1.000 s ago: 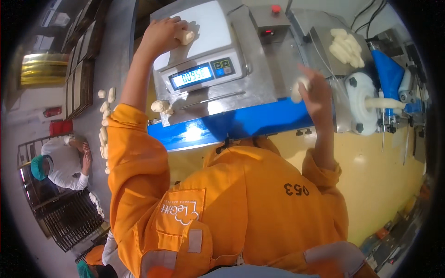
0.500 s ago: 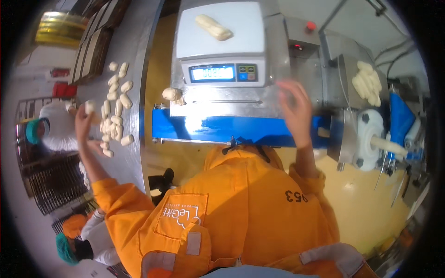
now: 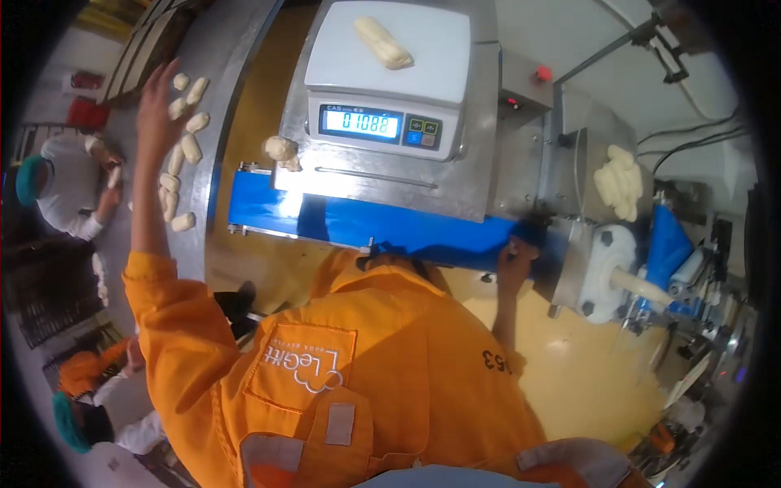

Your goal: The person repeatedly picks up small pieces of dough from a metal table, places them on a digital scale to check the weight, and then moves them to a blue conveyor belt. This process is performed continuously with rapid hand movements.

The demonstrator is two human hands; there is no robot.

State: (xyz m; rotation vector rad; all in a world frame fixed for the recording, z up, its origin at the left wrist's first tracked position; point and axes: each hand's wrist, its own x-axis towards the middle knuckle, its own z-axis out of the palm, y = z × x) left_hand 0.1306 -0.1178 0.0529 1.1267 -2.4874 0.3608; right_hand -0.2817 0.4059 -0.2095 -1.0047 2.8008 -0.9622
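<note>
My left hand point(image 3: 161, 102) reaches over the steel table at the left, fingers stretched out and open. Below and beside it lie several short rolls of pale dough point(image 3: 190, 148). Down at the right, my right hand point(image 3: 518, 254) is at the near edge of the blue conveyor belt point(image 3: 390, 228). Its fingers are curled in and shadowed, and I cannot see what, if anything, is between them. A longer dough roll point(image 3: 382, 44) lies on the white platform of a digital scale point(image 3: 382, 114) with a lit display. Both hands are away from it.
A dough lump point(image 3: 281, 150) sits left of the scale. At the right, more dough point(image 3: 618, 182) is heaped by a machine with a white nozzle point(image 3: 608, 272) and dough coming out. A red button point(image 3: 543, 74) tops a steel box. Co-workers point(image 3: 73, 183) stand beyond the left table.
My left hand, which held a dough roll, has moved farther away along the table and opened. My right hand has dropped from beside the scale to the belt's edge, its fingers curling. The view has shifted.
</note>
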